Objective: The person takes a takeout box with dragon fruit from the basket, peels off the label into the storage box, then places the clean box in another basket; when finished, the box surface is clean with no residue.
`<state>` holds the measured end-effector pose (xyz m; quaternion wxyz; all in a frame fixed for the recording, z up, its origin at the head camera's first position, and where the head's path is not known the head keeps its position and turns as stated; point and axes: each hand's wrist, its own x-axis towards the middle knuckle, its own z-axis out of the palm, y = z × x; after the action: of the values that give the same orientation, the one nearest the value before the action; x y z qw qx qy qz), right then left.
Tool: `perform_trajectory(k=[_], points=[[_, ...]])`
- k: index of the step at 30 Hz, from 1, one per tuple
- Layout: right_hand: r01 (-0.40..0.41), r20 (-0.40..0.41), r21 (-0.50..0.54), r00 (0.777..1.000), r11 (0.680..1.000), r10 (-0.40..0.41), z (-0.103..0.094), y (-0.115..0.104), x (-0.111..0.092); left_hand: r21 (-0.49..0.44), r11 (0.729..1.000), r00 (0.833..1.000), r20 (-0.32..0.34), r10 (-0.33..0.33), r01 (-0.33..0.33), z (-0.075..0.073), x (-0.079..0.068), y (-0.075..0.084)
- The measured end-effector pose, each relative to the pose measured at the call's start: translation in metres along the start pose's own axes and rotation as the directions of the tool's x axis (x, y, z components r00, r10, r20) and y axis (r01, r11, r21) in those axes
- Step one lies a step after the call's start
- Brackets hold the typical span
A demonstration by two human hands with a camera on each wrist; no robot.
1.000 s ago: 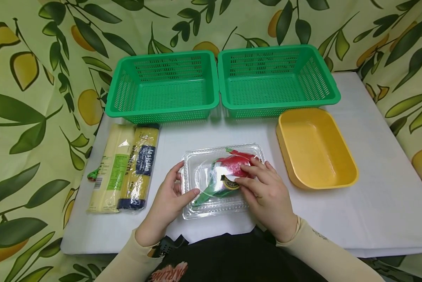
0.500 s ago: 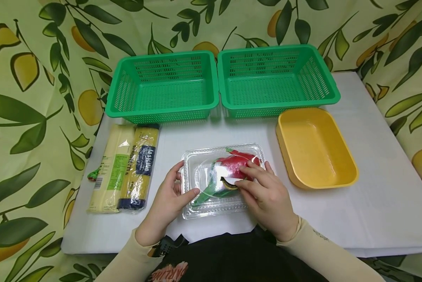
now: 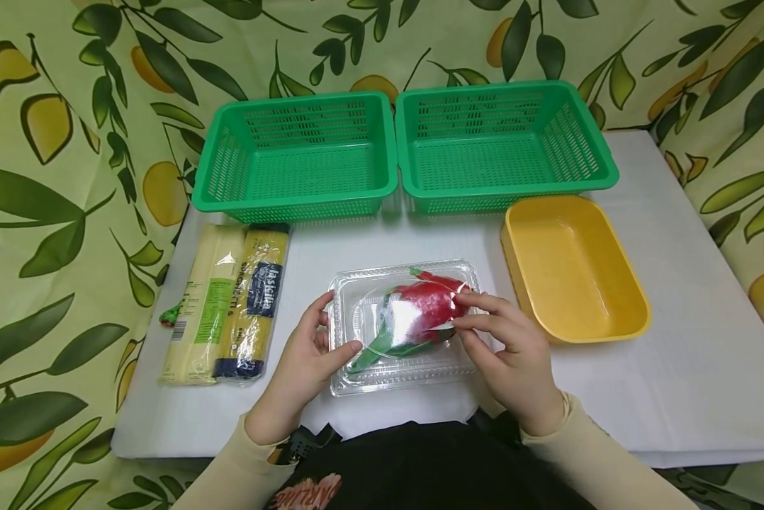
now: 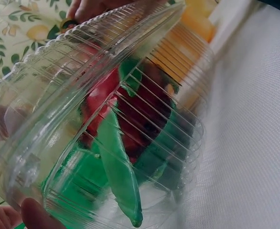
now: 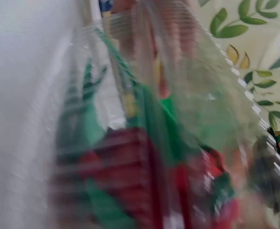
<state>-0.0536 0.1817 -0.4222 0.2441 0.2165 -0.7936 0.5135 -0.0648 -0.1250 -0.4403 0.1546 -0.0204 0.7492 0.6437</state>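
Observation:
A clear plastic clamshell box (image 3: 350, 283) lies on the white table in the head view. Inside it is a red dragon fruit (image 3: 423, 301) with long green scales, also seen through the ribbed wall in the left wrist view. My left hand (image 3: 305, 365) holds the box's left edge, thumb on the lid. At the lid's right part, my right hand (image 3: 512, 354) pinches a sticker (image 3: 444, 329), which shows as a thin white and dark strip and seems lifted from the lid. The right wrist view is blurred.
Two green baskets (image 3: 293, 198) (image 3: 509, 190) stand side by side at the back. A yellow tub (image 3: 573, 276) is to the right. On the left lie a spaghetti pack (image 3: 254, 297) and a paler noodle pack (image 3: 203, 312), with something small and green (image 3: 170, 316) partly under the latter.
The sticker, with its black and gold face on the lid before, has been peeled up and drawn right. My right hand has moved right with it. My left hand and the box have stayed put.

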Motion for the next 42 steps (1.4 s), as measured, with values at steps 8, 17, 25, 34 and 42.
perform_trajectory(k=[8,17,25,34,42], points=[[-0.063,-0.181,-0.068,0.982,0.996,0.05,-0.039,0.004,0.023,-0.01,1.0,1.0,0.001,0.002,-0.002,0.0,-0.002,0.001],[-0.297,-0.365,-0.147,0.903,0.943,0.228,-0.085,0.012,0.038,-0.015,1.0,1.0,0.0,-0.002,0.002,0.001,-0.001,0.0],[-0.493,-0.274,-0.447,0.87,0.746,0.41,-0.108,0.032,0.04,-0.026,1.0,1.0,0.008,-0.01,0.01,0.001,-0.001,0.0],[-0.451,0.062,-0.635,0.78,0.627,0.623,-0.115,0.051,0.041,-0.02,1.0,1.0,0.007,-0.016,0.016,0.001,-0.001,0.0],[-0.439,0.196,-0.692,0.649,0.573,0.735,-0.114,0.057,0.043,-0.016,1.0,1.0,0.002,-0.026,0.026,0.001,-0.001,-0.001]])
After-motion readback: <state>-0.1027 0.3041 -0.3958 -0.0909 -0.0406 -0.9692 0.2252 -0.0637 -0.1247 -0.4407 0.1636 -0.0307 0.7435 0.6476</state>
